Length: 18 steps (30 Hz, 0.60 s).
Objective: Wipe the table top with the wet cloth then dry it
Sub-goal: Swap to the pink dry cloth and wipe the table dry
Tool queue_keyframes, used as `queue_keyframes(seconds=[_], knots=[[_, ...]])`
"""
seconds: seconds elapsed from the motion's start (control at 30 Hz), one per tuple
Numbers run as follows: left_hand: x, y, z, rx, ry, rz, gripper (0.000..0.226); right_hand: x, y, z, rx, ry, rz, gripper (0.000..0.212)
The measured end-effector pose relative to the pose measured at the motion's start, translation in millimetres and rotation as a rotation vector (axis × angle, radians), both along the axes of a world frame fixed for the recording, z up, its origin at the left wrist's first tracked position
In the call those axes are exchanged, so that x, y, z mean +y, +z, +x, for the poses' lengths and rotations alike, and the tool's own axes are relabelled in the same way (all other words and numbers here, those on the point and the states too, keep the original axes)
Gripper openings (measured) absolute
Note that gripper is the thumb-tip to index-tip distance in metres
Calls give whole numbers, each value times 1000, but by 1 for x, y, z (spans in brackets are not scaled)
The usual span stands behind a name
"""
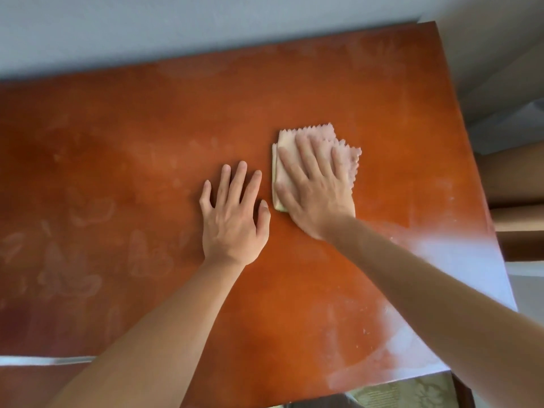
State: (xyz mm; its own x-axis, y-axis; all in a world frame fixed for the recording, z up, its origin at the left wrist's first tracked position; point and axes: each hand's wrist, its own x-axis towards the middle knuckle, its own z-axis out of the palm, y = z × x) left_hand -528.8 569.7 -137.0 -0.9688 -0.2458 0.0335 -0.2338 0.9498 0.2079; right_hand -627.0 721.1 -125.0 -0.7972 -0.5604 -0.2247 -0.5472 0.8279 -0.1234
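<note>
Overhead, smudged orange table top [147, 172] abuts a pale wall [147, 30].

Single head-worn view, close, steeply down onto the table top [147, 178].

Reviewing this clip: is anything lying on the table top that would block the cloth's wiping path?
Nothing visible besides the person's own left hand, which lies flat on the table top just left of the folded cloth. The right hand presses straight onto the cloth. The rest of the surface shows only smears and dust.
</note>
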Motion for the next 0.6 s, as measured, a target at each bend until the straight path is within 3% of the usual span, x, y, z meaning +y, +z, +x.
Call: queue_keyframes(seconds=[0.2,0.6], knots=[[0,1,0,-4,-7,-2,54,16,-4,48,-11,40,-54,67],[0,-2,-1,0,-4,-5,53,-24,-4,-38,24,96,25,71]])
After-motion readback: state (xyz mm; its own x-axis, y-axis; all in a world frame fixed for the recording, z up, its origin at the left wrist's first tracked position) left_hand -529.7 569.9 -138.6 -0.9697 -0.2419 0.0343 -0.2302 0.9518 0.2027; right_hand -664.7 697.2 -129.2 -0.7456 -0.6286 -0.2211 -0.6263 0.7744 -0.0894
